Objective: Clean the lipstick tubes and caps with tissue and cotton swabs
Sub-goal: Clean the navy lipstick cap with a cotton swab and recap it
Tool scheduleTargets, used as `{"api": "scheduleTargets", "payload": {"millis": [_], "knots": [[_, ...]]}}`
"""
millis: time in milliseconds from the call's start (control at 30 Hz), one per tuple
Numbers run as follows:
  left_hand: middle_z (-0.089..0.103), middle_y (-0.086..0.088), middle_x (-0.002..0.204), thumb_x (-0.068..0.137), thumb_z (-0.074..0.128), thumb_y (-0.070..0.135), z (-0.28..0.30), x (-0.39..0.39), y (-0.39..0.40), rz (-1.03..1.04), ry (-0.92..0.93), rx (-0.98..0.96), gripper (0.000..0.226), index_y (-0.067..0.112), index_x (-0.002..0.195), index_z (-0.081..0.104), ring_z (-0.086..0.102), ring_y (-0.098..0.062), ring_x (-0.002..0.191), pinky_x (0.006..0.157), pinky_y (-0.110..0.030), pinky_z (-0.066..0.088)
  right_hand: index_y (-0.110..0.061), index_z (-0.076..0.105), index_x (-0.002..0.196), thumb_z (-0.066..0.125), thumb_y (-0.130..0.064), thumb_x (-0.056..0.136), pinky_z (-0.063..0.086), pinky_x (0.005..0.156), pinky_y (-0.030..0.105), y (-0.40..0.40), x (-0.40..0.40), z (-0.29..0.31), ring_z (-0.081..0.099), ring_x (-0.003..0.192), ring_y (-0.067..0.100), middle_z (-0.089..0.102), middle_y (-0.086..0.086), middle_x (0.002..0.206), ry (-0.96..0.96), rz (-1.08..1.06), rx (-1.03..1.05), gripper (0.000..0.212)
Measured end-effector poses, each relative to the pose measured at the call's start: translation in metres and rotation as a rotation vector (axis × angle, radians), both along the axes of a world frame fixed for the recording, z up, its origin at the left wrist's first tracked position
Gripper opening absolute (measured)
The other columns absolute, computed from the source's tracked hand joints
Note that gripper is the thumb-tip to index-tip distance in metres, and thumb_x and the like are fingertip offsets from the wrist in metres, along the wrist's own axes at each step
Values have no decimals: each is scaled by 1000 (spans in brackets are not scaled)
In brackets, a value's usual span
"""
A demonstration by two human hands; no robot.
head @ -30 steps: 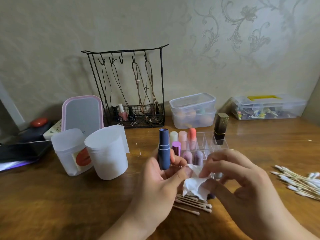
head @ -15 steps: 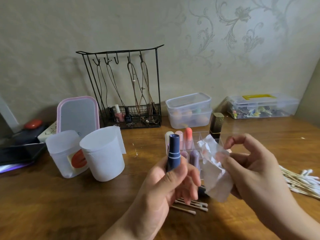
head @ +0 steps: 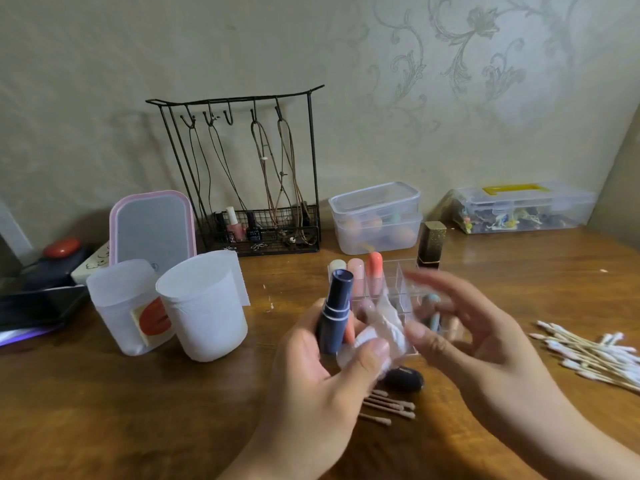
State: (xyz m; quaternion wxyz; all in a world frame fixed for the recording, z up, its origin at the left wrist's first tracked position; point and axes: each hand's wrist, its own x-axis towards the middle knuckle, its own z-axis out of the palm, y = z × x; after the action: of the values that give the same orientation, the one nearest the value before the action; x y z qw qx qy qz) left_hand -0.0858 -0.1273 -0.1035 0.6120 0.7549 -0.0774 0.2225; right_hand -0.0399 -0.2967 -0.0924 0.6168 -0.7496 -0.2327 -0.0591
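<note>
- Nearest the camera: left hand (head: pixel 322 372) curled round a navy lipstick tube (head: pixel 334 311), held upright, cap on, just in front of the clear organizer (head: pixel 398 289).
- Crumpled tissue (head: pixel 375 336) pressed under the left thumb against the base of the tube; right edge of the tissue smeared by motion.
- Right hand (head: pixel 474 337) to the right of the organizer's front edge, fingers spread and loosely bent; blurred, so cannot tell whether the fingertips pinch the tissue or merely brush it.
- Step in hand, by judgement: wiping the outside of the navy tube, with the tissue being regathered between the hands.
- Next move, probably: a firmer pinch on the tissue by the right hand, then a rub down the barrel while the left hand steadies the tube.
- Below the organizer on the counter (head: pixel 104 410): a dark cap or tube (head: pixel 403 379) lying on its side, partly hidden behind the left hand; a few used cotton swabs (head: pixel 388 407) just in front of it.
- Far right of the organizer: a heap of clean cotton swabs (head: pixel 588 355), cut off by the frame edge.
- Inside the organizer: pastel lipsticks (head: pixel 356 271) standing upright; front compartments masked by the hands, count unclear.
- Just behind the organizer's right corner: a black-and-gold lipstick (head: pixel 431 244) standing upright.
- Left of the organizer: two white cups (head: pixel 204 306).
- Behind the organizer, against the wall: wire jewellery rack (head: pixel 242 174) and lidded plastic boxes (head: pixel 377 216), contents indistinct.
</note>
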Motion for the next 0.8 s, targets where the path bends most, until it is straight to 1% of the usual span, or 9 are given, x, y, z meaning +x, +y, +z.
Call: {"api": "scheduleTargets", "payload": {"millis": [67,133,200,300,367,500,600,667,800], "knots": [[58,9,73,69,68,48,2,2,3,-83,-7,-26,19,35,81,59,58,-8,74,69,-22,52,-54,57,124,72,-40,82,53,85,22,-4,1,2,58,118,4,57,-21,132,8,159,57,47],[61,7,78,73,69,41,4,3,4,-166,4,-67,17,30,80,58,60,-9,80,73,-23,52,-45,58,129,76,-48,75,52,90,20,-5,2,7,55,124,5,60,-13,134,146,377,171,56],[63,5,85,74,71,33,4,4,6,-235,30,-133,15,29,80,58,63,-13,90,82,-29,52,-36,61,128,76,-56,70,52,92,36,-9,6,9,59,122,17,65,-1,129,227,463,164,63],[65,0,91,74,73,21,4,5,8,-313,50,-241,17,24,83,59,64,-13,94,82,-26,51,-23,69,118,79,-41,72,47,97,51,-14,10,11,59,114,39,65,19,119,319,498,62,50],[64,-3,88,75,74,12,8,5,9,-350,74,-314,19,24,83,62,64,-14,89,78,-23,51,-16,72,105,78,-31,73,52,91,43,-17,11,13,62,100,36,65,22,110,347,511,1,36],[63,-9,88,74,69,3,12,5,12,-441,150,-391,23,23,82,60,63,-21,87,77,-27,53,-18,68,78,82,-28,73,50,73,18,-18,10,15,62,84,12,67,6,88,356,551,-4,18],[64,-7,87,73,73,2,13,8,12,-372,164,-365,25,22,81,60,64,-21,88,78,-27,53,-17,69,81,77,-15,71,49,66,15,-19,9,18,62,75,10,67,3,81,371,564,55,13],[65,-6,85,74,77,5,9,11,12,-231,132,-281,27,20,87,60,66,-21,86,76,-28,55,-16,72,94,77,-9,70,52,67,18,-17,7,20,66,78,15,69,9,85,384,545,112,25],[63,-2,90,69,77,34,5,8,11,6,-37,-80,31,24,88,55,63,-21,87,82,-38,56,-30,71,97,82,-27,76,54,65,22,-10,4,14,67,75,14,73,3,81,84,195,90,24]]}}
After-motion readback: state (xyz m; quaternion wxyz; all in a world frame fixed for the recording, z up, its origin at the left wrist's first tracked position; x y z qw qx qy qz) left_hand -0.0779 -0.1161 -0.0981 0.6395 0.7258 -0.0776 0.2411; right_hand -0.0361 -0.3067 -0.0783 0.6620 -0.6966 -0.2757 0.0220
